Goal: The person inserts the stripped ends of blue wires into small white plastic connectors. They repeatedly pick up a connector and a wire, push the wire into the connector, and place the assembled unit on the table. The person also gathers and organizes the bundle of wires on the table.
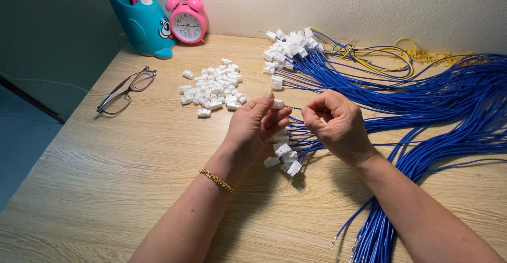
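Eyeglasses [125,90], pink alarm clock [187,22], teal pen holder [143,25].

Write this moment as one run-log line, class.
left hand: holds white connector | right hand: pinches blue wire at it | table: loose connectors, glasses

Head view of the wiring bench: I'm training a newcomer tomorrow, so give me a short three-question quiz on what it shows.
1. True or false: the left hand pinches a white connector at its fingertips.
2. Which colour are most of the wires on the table? A red, B blue, C green.
3. Fill in: the loose pile of connectors lies between the wires and the ____.

Key:
1. True; the right hand pinches a thin wire end next to it.
2. B.
3. Glasses.
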